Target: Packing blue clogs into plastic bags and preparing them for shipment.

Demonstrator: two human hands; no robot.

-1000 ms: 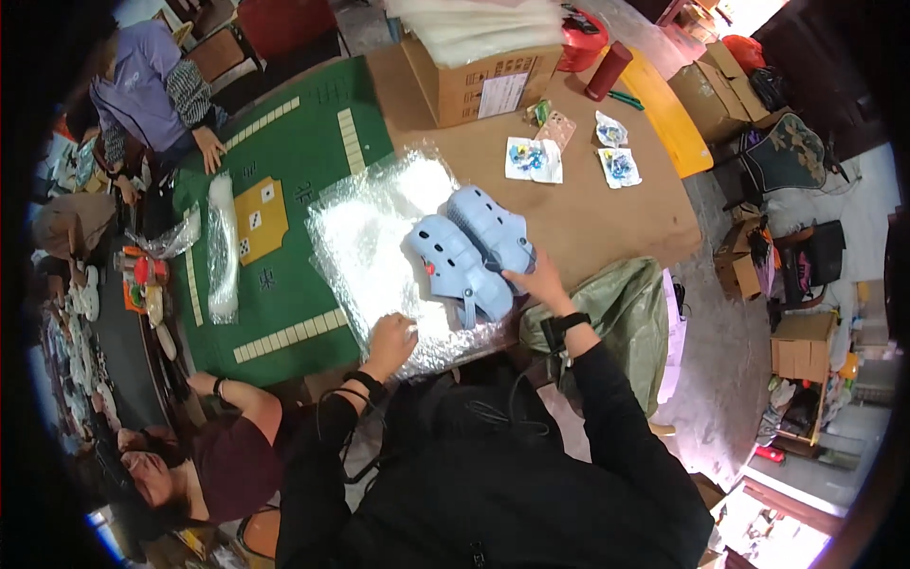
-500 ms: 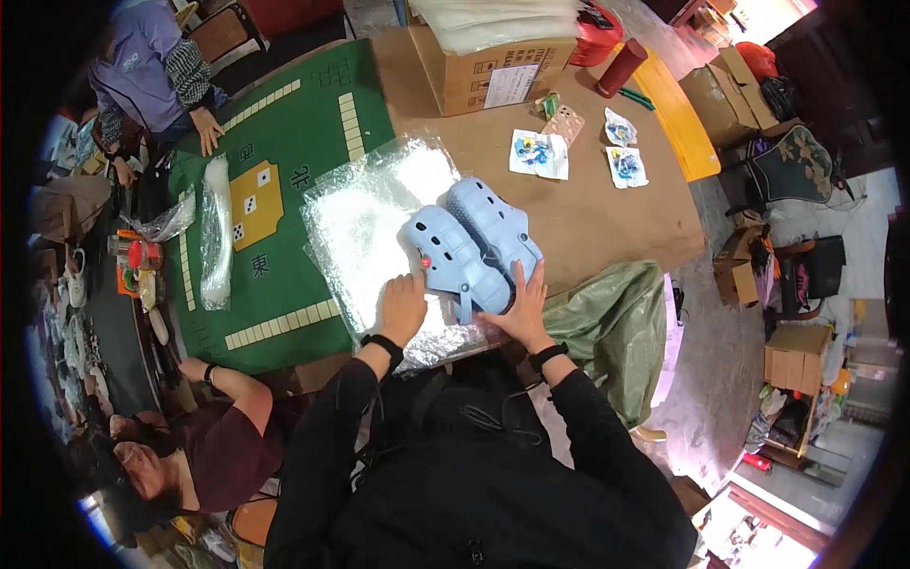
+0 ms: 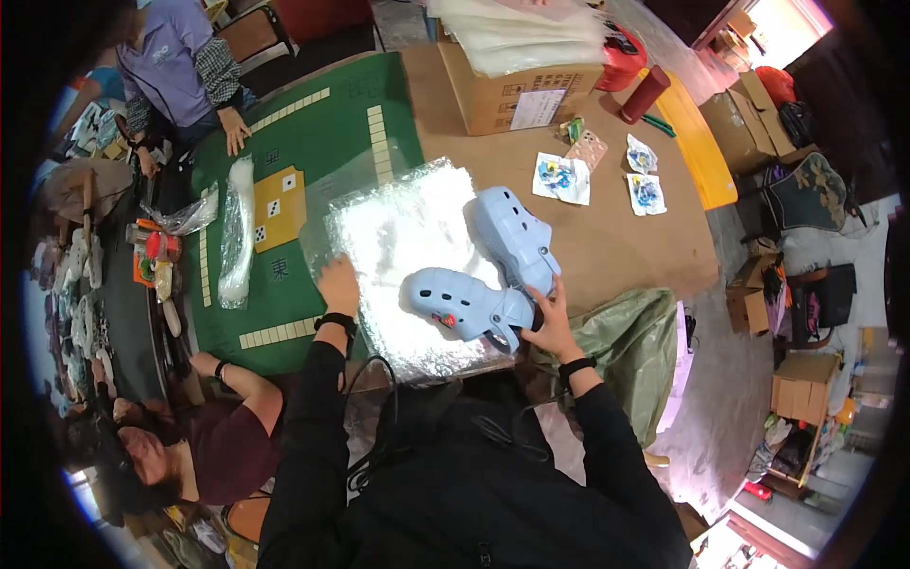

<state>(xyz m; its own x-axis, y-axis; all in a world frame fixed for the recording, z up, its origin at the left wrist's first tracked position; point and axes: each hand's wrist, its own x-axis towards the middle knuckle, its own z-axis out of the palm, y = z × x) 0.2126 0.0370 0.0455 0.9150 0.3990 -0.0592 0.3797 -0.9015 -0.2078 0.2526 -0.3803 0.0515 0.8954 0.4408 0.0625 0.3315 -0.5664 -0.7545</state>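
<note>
A pair of light-blue clogs lies on a stack of clear plastic bags (image 3: 408, 228) at the table's front. My right hand (image 3: 553, 327) grips both at their heel ends, thumb and fingers around the straps. The left clog (image 3: 455, 299) points left and carries a small red charm; the right clog (image 3: 512, 228) points away from me, so their toes are spread apart. My left hand (image 3: 338, 286) is at the left edge of the bag stack, fingers bent on the film of a bag. That film stands out a little past the stack over the green mat.
A green game mat (image 3: 313, 133) with rows of tiles covers the table's left. At the back stands a cardboard box (image 3: 531, 100) of plastic sheets. Small charm packets (image 3: 561, 178) lie at right; a green sack (image 3: 616, 351) hangs over the front edge. Two people are at left.
My left hand has left the clogs and moved left to the bags' edge. The clogs' toes have spread apart, with the left clog turned further left. My right hand has kept the heels.
</note>
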